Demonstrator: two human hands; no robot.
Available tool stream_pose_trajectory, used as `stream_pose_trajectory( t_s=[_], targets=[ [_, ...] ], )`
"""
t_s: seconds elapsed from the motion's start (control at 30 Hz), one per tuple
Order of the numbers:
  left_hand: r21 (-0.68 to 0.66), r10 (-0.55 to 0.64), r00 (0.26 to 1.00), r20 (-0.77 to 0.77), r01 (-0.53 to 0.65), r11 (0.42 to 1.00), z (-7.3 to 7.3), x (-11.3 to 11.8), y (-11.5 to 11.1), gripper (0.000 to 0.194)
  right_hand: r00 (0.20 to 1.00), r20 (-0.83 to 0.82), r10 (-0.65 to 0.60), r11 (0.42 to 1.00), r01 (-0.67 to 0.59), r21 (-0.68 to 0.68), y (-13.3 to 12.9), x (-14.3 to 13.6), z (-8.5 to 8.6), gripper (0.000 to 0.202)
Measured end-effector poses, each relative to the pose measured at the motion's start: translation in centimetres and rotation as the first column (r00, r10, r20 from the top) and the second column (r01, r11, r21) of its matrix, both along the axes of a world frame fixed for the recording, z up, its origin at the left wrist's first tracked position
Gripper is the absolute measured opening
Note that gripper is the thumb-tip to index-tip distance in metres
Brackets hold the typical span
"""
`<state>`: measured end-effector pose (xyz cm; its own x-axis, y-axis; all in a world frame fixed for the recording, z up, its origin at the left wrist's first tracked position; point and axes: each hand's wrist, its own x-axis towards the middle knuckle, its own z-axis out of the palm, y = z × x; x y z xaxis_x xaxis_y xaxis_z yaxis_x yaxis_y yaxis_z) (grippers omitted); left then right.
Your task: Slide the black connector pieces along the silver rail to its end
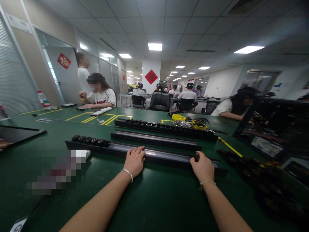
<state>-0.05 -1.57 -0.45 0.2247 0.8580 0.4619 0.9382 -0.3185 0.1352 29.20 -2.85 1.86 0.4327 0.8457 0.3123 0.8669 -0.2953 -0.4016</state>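
A long black rail (166,155) lies across the green table before me, with several small black parts (88,140) in a row at its left end. My left hand (135,161) rests on the middle of the rail, fingers over its front edge. Near the rail's right end, my right hand (202,166) is closed round a small black part (197,157), mostly hidden by the fingers. Behind lies a shorter rail (154,138) with no small parts on it. Farther back, another long rail (169,128) carries a row of black parts.
A pile of black parts (272,190) lies at the right, near a dark tray (263,129). Yellow trays (179,117) and a round metal dish (181,123) stand behind the rails. A blurred device (60,170) lies at the left. People sit around the table.
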Motion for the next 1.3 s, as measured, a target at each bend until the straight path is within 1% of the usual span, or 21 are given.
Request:
stream_pose_trajectory(
  t_s=[0.33,0.5,0.8,1.13,1.3],
  targets=[
    [0.007,-0.004,1.0,0.004,0.004,1.0,-0.1,-0.1,0.0,0.02,0.996,0.08,-0.031,0.999,0.028,0.028,0.1,0.6,-0.3,0.046],
    [0.003,0.001,1.0,0.004,-0.001,1.0,-0.1,-0.1,0.1,0.021,0.998,0.061,-0.027,0.999,0.026,0.019,0.3,0.8,-0.4,0.046],
    [-0.015,-0.002,1.0,-0.001,0.002,1.0,0.3,0.0,-0.1,0.021,1.0,0.012,-0.029,1.0,0.029,-0.012,0.3,0.9,-0.2,0.046],
    [-0.018,0.005,1.0,-0.016,-0.005,1.0,0.1,0.0,0.0,0.019,0.997,0.071,-0.039,0.999,0.039,0.002,0.4,1.1,-0.2,0.044],
    [-0.017,0.002,1.0,-0.011,-0.002,1.0,0.1,-0.1,0.1,0.019,0.998,0.053,-0.038,0.999,0.038,-0.001,0.3,1.1,0.0,0.044]
  ],
)
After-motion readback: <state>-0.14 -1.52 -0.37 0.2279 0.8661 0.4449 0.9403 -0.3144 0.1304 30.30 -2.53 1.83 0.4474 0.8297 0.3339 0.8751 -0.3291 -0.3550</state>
